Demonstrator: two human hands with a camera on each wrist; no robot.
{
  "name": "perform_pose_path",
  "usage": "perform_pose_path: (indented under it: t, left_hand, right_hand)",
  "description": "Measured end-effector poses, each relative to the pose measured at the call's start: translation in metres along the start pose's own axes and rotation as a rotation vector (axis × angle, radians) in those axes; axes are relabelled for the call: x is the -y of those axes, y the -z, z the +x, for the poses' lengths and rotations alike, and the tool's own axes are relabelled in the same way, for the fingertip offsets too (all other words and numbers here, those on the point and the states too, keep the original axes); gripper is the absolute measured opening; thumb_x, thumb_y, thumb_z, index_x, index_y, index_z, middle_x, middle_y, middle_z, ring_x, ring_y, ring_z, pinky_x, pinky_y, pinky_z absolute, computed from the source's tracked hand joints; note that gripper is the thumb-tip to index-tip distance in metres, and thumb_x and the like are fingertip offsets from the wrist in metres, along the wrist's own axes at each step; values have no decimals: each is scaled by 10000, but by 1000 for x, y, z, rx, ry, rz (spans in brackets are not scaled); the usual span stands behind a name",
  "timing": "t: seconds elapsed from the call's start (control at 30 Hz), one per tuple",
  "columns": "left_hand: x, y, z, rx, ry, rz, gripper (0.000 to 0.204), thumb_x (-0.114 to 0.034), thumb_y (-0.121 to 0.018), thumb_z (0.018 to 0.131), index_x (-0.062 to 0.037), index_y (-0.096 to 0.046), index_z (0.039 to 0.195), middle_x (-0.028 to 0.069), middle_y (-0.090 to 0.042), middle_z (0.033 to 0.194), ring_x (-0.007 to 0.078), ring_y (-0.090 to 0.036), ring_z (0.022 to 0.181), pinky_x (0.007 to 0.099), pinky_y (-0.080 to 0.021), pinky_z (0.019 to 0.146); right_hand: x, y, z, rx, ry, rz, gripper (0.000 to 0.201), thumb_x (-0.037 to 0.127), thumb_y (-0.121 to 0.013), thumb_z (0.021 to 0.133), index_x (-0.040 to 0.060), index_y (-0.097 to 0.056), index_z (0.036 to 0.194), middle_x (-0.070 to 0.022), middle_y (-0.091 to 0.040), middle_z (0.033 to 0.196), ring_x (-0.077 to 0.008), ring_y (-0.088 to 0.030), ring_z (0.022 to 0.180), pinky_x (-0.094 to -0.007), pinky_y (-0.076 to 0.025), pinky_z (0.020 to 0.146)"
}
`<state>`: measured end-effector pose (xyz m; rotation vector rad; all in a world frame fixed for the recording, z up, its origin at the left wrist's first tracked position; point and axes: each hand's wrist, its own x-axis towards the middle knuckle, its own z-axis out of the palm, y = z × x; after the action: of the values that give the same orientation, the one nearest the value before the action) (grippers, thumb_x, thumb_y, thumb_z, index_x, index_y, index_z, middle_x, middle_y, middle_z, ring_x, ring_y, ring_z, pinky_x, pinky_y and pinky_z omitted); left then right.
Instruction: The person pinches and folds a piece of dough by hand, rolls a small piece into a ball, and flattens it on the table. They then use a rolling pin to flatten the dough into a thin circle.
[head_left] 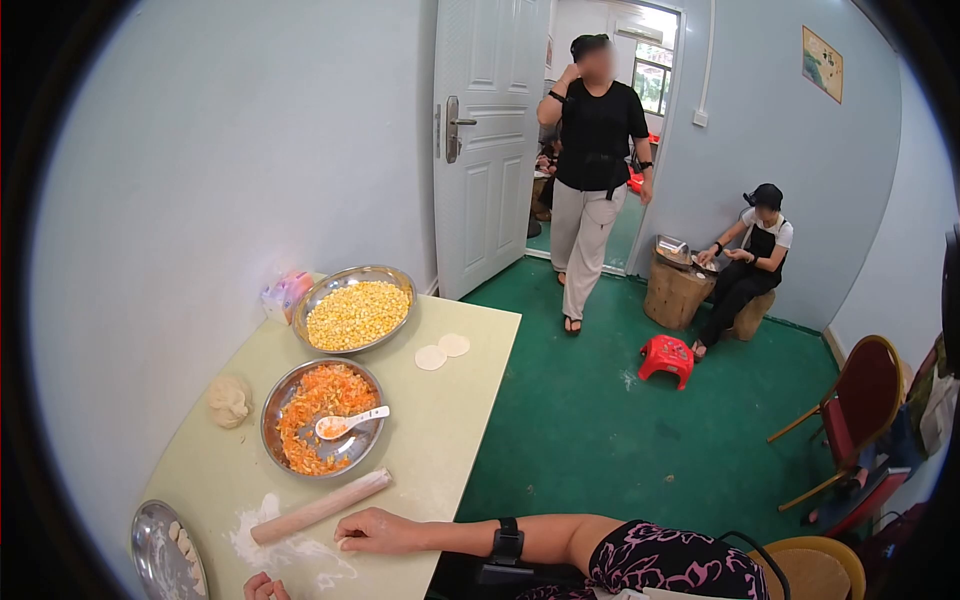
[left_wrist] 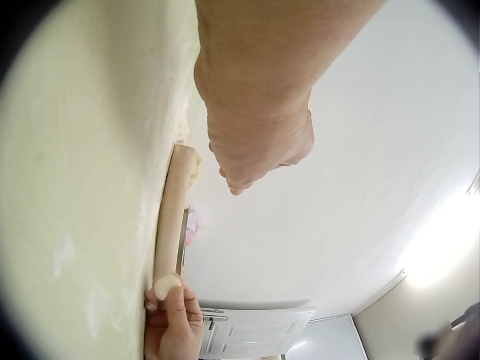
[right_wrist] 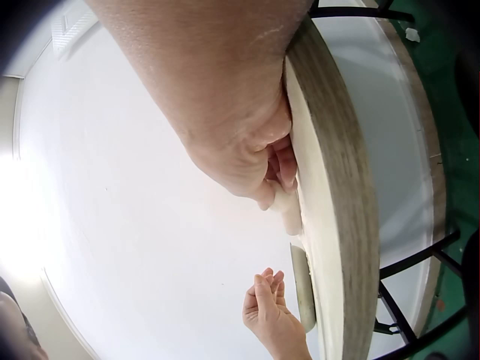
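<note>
My right hand (head_left: 382, 530) is beside the near end of a floured rolling pin (head_left: 322, 508). In the left wrist view, the thumb and fingers of this right hand (left_wrist: 177, 322) pinch a small pale dough disc (left_wrist: 166, 286) next to the pin (left_wrist: 172, 202). My left hand (head_left: 265, 587) is at the bottom edge of the head view, mostly cut off. The right wrist view shows that left hand (right_wrist: 271, 311) raised, fingers loosely bent, nothing visible in them. The right hand (right_wrist: 244, 150) hides most of its own grip there.
On the table (head_left: 450, 400) are a bowl of corn (head_left: 358, 315), a bowl of orange filling (head_left: 325, 390) with a spoon (head_left: 350, 422), two wrappers (head_left: 430, 357), dough (head_left: 230, 400) and a metal tray (head_left: 150, 550). One person (head_left: 600, 130) stands by the door; another (head_left: 765, 250) sits.
</note>
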<state>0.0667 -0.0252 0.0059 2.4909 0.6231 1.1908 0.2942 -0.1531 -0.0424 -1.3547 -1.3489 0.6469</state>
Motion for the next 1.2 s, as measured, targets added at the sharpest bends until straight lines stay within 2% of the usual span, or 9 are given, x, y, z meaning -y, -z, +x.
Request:
perform_pose_path:
  t: [0.67,0.97,1.07,1.2]
  left_hand:
    - [5,-2,-2,-3,3,-8,50,-8,-656,814,22,-628,842,176,-633,903,317,-611,849,380,-491,787]
    - [2,-1,-2,-14,-19,-2,103,-2,-637,825,41,-624,918,171,-632,902,318,-604,839,375,-486,782]
    - [-1,-1,-1,-25,-47,-8,106,-3,-633,828,45,-619,922,170,-632,900,315,-605,834,372,-487,782]
    - [0,-3,-3,-2,-47,-3,97,-3,-630,831,44,-619,916,167,-631,896,310,-608,833,370,-488,785]
  right_hand:
    - [2,-1,-1,-11,-7,-13,191,174,-616,851,-1,-583,922,-91,-594,751,-158,-529,662,-312,-444,634]
    - [-1,1,0,12,-88,46,222,199,-605,874,-3,-594,966,-61,-608,791,-113,-520,702,-284,-444,662]
    - [9,4,0,30,-162,7,244,207,-601,880,-6,-598,998,-60,-616,808,-108,-523,711,-278,-448,669]
    - [7,3,-1,29,-164,38,241,203,-596,884,-7,-605,1000,-58,-620,818,-103,-528,722,-276,-450,674]
